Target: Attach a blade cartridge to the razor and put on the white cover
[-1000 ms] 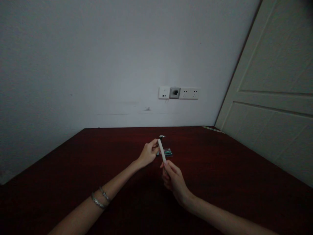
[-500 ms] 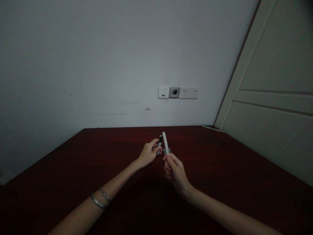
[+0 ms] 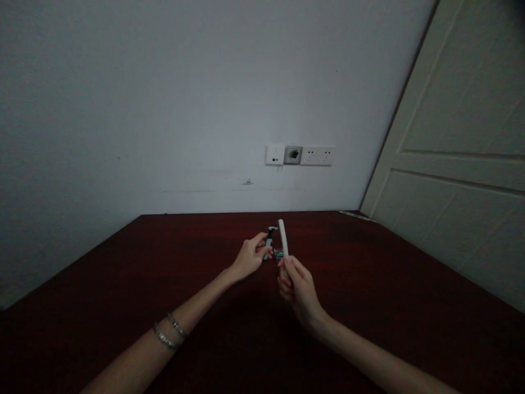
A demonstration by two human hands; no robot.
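My right hand [image 3: 297,287] is closed around the lower end of a slim white stick-like piece [image 3: 283,236], which stands nearly upright above the dark red table [image 3: 164,284]. My left hand [image 3: 249,257] pinches the bottom of a small dark and silver tool [image 3: 269,238] just left of the white piece. A small teal-tinted clear item [image 3: 279,253] lies on the table between the two hands, partly hidden by them. Two thin bracelets [image 3: 169,332] sit on my left forearm.
A row of white wall sockets with one grey plate [image 3: 299,155] is on the wall behind the table. A pale panelled door [image 3: 459,164] stands at the right. The table's far edge meets the wall.
My right hand has swung the white piece from leaning left to nearly upright and carried it a little to the right. My left hand stays put, the dark tool now showing apart from the white piece.
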